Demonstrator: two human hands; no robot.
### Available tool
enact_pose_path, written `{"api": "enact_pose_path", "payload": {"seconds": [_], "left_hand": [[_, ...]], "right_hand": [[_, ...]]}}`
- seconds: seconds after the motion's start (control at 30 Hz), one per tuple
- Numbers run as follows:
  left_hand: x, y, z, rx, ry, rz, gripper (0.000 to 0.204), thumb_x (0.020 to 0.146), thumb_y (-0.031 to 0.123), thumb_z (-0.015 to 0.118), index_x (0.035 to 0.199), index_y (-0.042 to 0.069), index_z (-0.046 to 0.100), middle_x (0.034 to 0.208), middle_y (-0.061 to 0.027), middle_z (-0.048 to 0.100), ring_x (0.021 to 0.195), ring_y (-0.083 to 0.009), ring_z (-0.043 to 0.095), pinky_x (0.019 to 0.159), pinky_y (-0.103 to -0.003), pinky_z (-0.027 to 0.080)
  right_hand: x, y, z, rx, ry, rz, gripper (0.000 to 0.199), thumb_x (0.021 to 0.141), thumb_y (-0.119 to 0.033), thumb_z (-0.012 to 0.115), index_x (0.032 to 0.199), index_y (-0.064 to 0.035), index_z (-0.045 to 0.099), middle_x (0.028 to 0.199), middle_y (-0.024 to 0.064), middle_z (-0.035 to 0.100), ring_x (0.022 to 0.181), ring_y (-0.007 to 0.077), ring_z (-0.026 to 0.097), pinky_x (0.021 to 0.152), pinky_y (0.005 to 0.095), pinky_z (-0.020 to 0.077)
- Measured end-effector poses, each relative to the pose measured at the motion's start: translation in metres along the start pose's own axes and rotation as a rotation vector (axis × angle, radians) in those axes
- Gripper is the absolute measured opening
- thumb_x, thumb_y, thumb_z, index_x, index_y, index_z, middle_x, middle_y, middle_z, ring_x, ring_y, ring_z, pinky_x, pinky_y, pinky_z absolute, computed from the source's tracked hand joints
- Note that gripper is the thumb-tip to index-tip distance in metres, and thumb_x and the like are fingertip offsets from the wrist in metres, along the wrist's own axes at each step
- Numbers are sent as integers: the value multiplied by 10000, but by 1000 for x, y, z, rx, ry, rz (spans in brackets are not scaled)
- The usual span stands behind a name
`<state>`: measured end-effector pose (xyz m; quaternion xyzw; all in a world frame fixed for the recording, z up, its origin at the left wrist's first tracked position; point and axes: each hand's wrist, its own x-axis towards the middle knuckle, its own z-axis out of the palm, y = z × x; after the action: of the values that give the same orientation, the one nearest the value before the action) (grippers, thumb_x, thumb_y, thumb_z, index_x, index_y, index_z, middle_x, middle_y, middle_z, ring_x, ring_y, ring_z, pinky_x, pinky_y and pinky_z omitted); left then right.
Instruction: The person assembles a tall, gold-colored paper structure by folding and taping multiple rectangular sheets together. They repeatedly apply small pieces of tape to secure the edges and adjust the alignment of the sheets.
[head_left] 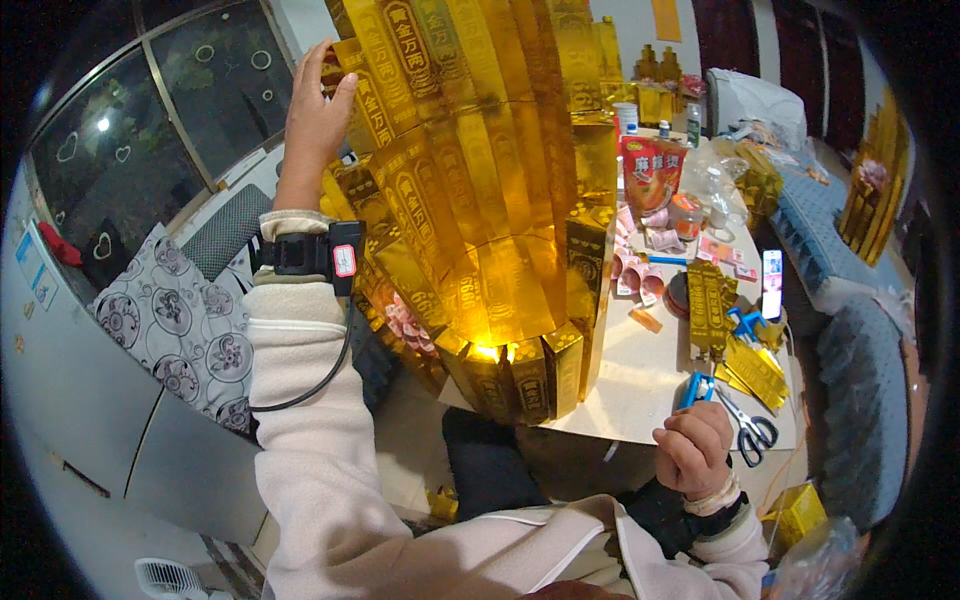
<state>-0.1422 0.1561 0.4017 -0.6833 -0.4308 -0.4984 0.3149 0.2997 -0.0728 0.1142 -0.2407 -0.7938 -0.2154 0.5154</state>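
Up left, left hand (315, 115) on gold paper tower (480, 200); red packet (650, 172) behind.

We see dark glass panes (170, 110) with heart decals at far left, a patterned cushion (165, 320) below them, and blue-grey sofa seats (840, 300) along the right.

Scissors (748, 428), red snack bag (651, 170) and white phone (772, 283) on the pale table (640, 385).

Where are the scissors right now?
In the head view the scissors lie on the white table near its front right corner, just right of the right hand and below the flat gold paper pieces.
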Motion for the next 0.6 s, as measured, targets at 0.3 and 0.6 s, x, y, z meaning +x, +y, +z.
{"api": "enact_pose_path", "payload": {"seconds": [0.3, 0.6], "left_hand": [[-73, 22, -15, -169, -41, -494, 1033, 899, 499, 757, 1630, 62, 174, 1514, -300, 459, 1340, -426, 547, 1063, -484, 482], [-101, 33, -1, -41, -148, -552, 1066, 849, 420, 832, 1620, 59, 190, 1327, -234, 588, 1129, -329, 651, 941, -434, 545]], "right_hand": [[-3, 1, 2, 53, 18, 36, 218, 762, -18, 731, 965, -90, 701, 935, 54, 641, 812, 242, 652, 685, 383, 541], [-3, 1, 7, 81, 28, 24, 255, 760, -40, 744, 1004, -93, 695, 934, 51, 643, 808, 241, 655, 687, 376, 536]]}}
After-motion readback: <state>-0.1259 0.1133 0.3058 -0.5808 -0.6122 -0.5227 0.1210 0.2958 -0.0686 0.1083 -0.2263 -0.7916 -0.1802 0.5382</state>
